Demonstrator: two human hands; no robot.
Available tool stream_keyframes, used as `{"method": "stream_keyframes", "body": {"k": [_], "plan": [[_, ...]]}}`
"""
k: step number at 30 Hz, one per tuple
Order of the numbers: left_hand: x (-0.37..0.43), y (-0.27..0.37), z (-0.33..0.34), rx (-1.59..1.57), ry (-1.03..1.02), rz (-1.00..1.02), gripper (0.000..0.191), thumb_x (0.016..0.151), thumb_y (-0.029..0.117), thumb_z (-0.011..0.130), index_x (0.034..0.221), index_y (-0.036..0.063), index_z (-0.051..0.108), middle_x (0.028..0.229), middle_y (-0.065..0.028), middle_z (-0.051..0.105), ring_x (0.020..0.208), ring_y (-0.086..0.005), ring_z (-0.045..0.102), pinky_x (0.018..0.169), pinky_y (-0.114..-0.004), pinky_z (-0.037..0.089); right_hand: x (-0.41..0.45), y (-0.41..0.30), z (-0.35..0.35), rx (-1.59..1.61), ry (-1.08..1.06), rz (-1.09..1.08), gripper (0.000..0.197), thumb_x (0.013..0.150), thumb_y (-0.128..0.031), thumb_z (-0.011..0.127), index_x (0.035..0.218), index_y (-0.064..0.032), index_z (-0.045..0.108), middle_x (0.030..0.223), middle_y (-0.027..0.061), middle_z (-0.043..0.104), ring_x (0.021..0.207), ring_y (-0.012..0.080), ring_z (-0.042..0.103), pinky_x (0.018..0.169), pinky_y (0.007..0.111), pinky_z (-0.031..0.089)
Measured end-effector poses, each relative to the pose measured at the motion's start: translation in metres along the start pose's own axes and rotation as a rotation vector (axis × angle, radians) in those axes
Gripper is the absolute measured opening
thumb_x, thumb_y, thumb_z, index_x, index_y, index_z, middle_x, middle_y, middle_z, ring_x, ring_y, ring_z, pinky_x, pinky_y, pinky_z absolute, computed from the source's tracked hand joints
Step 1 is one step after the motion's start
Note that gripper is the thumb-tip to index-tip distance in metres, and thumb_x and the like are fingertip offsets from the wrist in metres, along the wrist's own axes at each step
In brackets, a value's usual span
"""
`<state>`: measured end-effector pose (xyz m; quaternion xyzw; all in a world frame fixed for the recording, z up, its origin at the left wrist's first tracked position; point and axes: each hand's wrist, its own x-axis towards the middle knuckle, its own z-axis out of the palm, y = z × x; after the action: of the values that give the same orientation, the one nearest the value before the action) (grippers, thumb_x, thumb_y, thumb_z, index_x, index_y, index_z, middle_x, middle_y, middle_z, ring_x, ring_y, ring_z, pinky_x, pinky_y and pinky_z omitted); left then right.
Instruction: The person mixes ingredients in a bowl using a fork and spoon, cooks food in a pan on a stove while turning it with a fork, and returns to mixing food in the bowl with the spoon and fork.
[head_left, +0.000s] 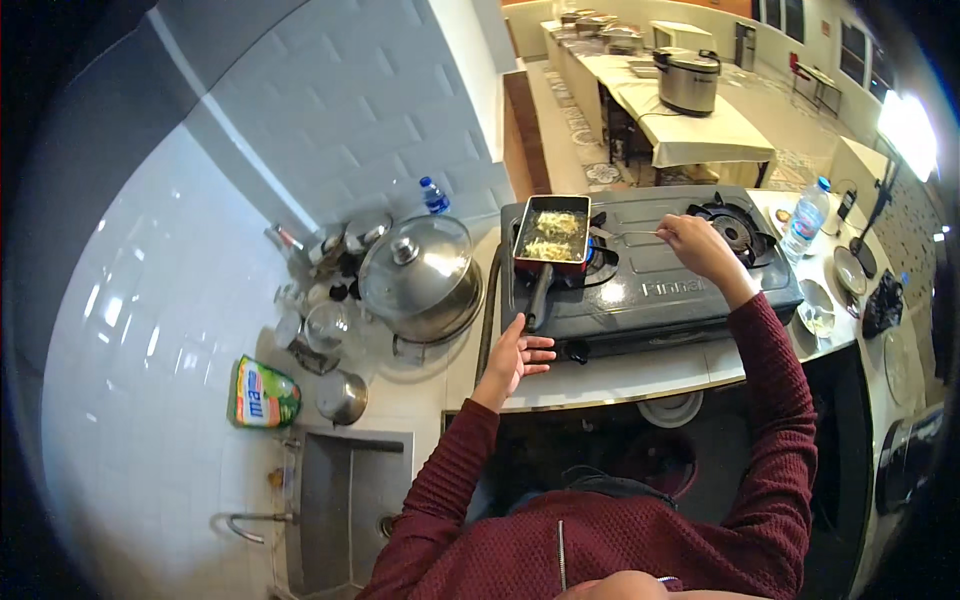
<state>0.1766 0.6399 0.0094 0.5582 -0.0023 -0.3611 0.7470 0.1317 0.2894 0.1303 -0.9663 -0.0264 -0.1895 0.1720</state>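
Observation:
A rectangular frying pan (552, 230) with a red outside sits over the lit left burner of the gas stove (645, 296). Two pale, shredded-looking fritters (556, 223) lie in its oil, one behind the other. Its black handle (539, 294) points towards me. My left hand (517, 355) is just below the handle's end, fingers spread, with nothing in it. Over the stove's middle, my right hand (694, 244) grips a thin metal utensil (634, 233). The utensil's flat-looking tip is just right of the pan; its exact kind is hard to tell.
A large lidded pot (420, 289) stands left of the stove, near glassware and a steel sink (326, 510). On the right are the second burner (731, 229), a water bottle (808, 217), bowls (816, 307), a black plastic bag (883, 304) and a bright lamp (907, 135).

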Motion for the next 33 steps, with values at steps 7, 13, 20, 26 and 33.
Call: {"method": "stream_keyframes", "body": {"k": [7, 13, 20, 26, 33], "plan": [[0.02, 0.013, -0.003, 0.079, -0.054, -0.044, 0.052, 0.093, 0.054, 0.047, 0.106, 0.0051, 0.057, 0.087, -0.0125, 0.068, 0.072, -0.0208, 0.068, 0.057, -0.03, 0.053, 0.012, -0.027, -0.004, -0.06, 0.007, 0.14, 0.023, 0.091, -0.024, 0.054, 0.09, -0.0021, 0.059, 0.086, 0.0206, 0.065, 0.087, 0.0394, 0.061, 0.075, 0.047, 0.046], [0.019, 0.022, -0.002, 0.154, -0.112, -0.069, 0.046, 0.092, 0.051, 0.05, 0.104, 0.0069, 0.057, 0.084, -0.0116, 0.067, 0.069, -0.0197, 0.068, 0.056, -0.028, 0.051, 0.045, -0.027, 0.038, -0.129, -0.023, 0.122, 0.022, 0.09, -0.024, 0.055, 0.091, -0.0027, 0.058, 0.085, 0.0206, 0.065, 0.085, 0.0404, 0.061, 0.073, 0.049, 0.047], [0.017, 0.027, -0.007, 0.21, -0.169, -0.109, 0.042, 0.093, 0.047, 0.048, 0.1, 0.0058, 0.055, 0.084, -0.0134, 0.066, 0.07, -0.0213, 0.067, 0.058, -0.03, 0.051, 0.066, -0.04, 0.073, -0.187, -0.062, 0.077, 0.022, 0.088, -0.024, 0.055, 0.088, -0.0025, 0.058, 0.082, 0.0202, 0.065, 0.082, 0.0386, 0.063, 0.072, 0.048, 0.048], [0.021, 0.024, -0.012, 0.229, -0.197, -0.09, 0.042, 0.094, 0.047, 0.049, 0.101, 0.0056, 0.054, 0.083, -0.0121, 0.067, 0.073, -0.0218, 0.067, 0.06, -0.031, 0.052, 0.065, -0.04, 0.09, -0.186, -0.061, 0.088, 0.02, 0.089, -0.023, 0.053, 0.088, -0.004, 0.056, 0.083, 0.0188, 0.064, 0.081, 0.0391, 0.062, 0.07, 0.05, 0.047], [0.023, 0.025, -0.011, 0.289, -0.172, -0.077, 0.043, 0.095, 0.047, 0.047, 0.099, 0.0049, 0.053, 0.085, -0.0133, 0.067, 0.073, -0.0226, 0.068, 0.059, -0.032, 0.054, 0.066, -0.027, 0.114, -0.193, 0.039, 0.107, 0.018, 0.089, -0.022, 0.053, 0.088, -0.0047, 0.055, 0.079, 0.0175, 0.064, 0.077, 0.0375, 0.062, 0.068, 0.048, 0.048]]}}
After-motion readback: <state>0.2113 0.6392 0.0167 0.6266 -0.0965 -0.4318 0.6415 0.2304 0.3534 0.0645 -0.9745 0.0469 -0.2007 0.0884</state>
